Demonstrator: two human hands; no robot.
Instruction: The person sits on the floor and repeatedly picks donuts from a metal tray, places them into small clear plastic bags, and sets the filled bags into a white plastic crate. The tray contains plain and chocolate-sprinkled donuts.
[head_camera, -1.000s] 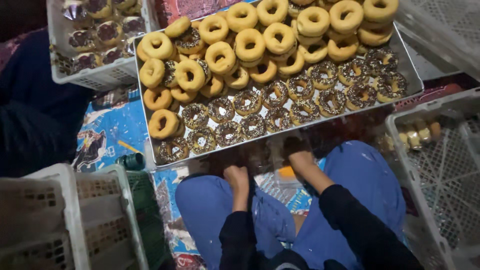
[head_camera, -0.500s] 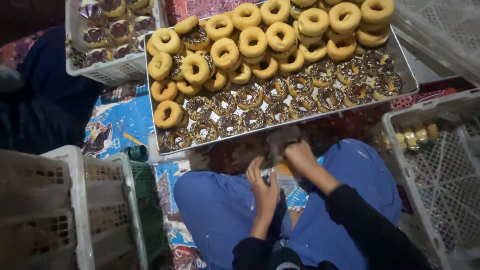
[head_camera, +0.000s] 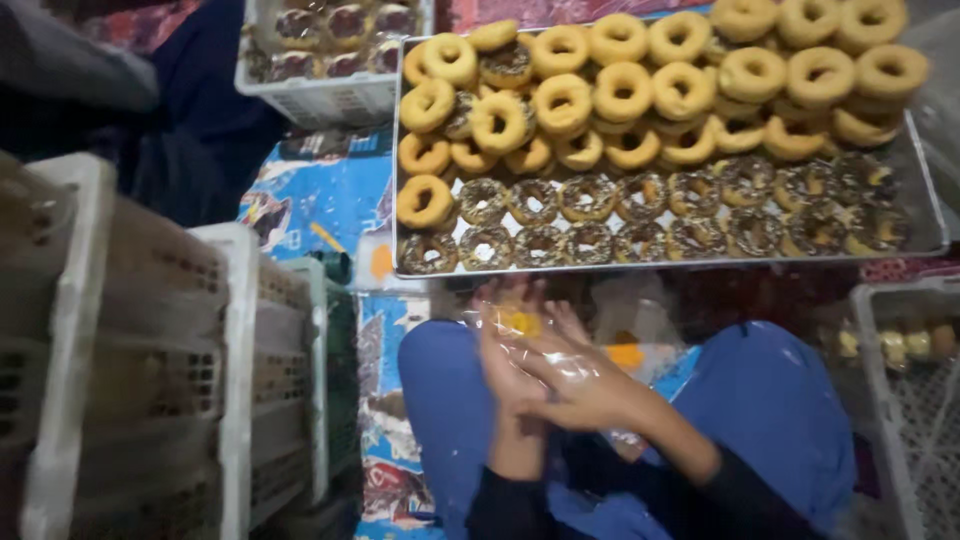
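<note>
Lying seemingly between both hands' (head_camera: 545, 370) grip: plastic bag (head_camera: 560, 345)

A small doughnut-making and packing spot, set up on the floor.

We sit on a patterned floor mat (head_camera: 320, 195) with a big metal tray (head_camera: 920, 190) just ahead of our hands (head_camera: 545, 365), loaded with plain ring doughnuts (head_camera: 620, 90) at the far side and chocolate-topped ones (head_camera: 590, 195) in rows nearer us. White plastic crates (head_camera: 230, 370) stand stacked to the left of our hands, another crate (head_camera: 320, 95) with glazed doughnuts sits far ahead to the left, and one more crate (head_camera: 880, 400) lies to the right. Bulk trays and crates rather than plates suggest we are in a home bakery or small food workshop.
</note>
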